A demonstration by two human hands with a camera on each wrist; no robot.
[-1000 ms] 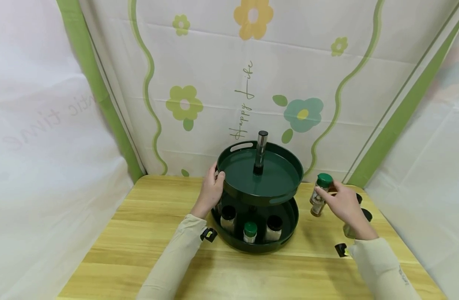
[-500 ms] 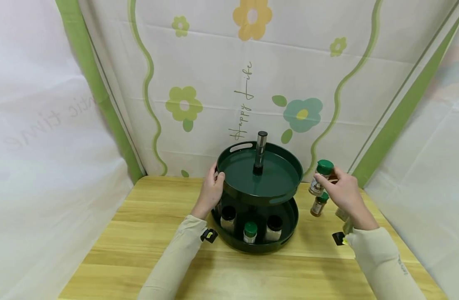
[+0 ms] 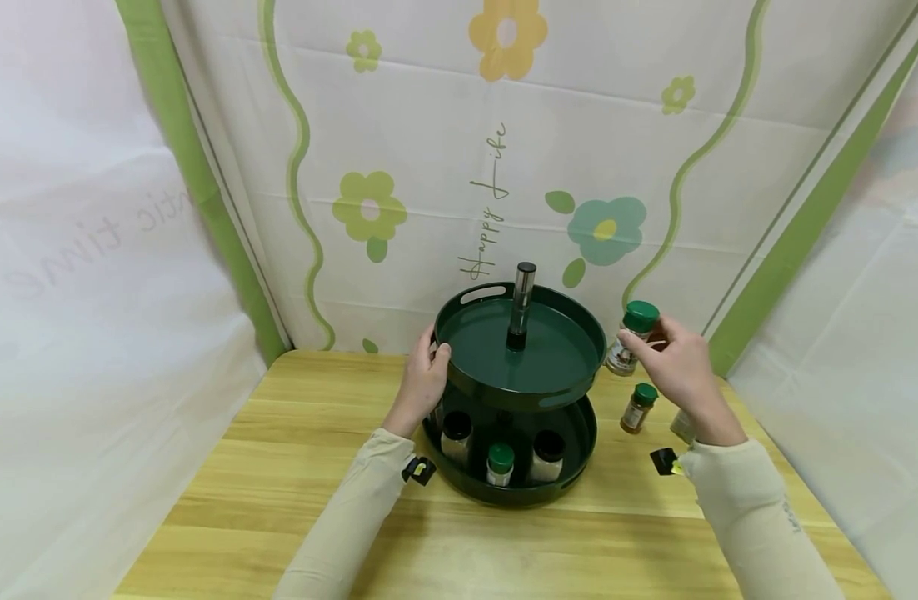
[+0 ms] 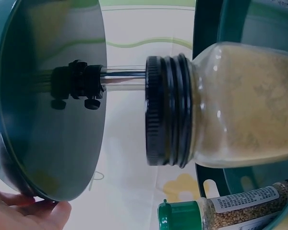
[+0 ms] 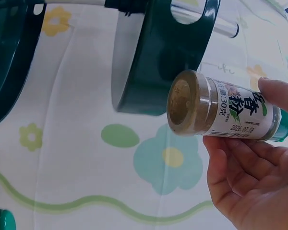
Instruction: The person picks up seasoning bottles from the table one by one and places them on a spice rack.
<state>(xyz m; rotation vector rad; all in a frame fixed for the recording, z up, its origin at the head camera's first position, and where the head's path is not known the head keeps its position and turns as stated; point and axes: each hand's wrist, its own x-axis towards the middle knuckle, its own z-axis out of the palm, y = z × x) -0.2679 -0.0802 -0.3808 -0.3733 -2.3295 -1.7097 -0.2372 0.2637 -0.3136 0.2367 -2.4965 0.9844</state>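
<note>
- Right hand (image 3: 684,371) raised above the bench (image 3: 294,467), toward its far right corner; thumb and fingers curled, pinching a green-capped spice jar (image 5: 230,108)
- This jar off the wood, near the back edge, just right of the upper tray (image 3: 519,367); brown powder within, printed label, underside showing in right wrist view
- Left hand (image 3: 421,383) gripping the upper tray's left rim, thumb and fingers bent round it
- Upper tray dark green, round, carried on a clear post (image 3: 522,300) over the matching lower tray (image 3: 519,498), which stands toward the bench's back edge
- Front of lower tray, left to right: black-lidded jar (image 3: 456,437), small green-capped jar (image 3: 500,465), second black-lidded jar (image 3: 547,458)
- Left wrist view adds a seed jar (image 4: 240,206), green cap, in lower tray
- On the bench, between trays and right edge: small brown spice jar (image 3: 637,410), upright; further right, another jar (image 3: 681,427), mostly hidden by the wrist
- Flowered curtain (image 3: 421,125) behind the back edge
</note>
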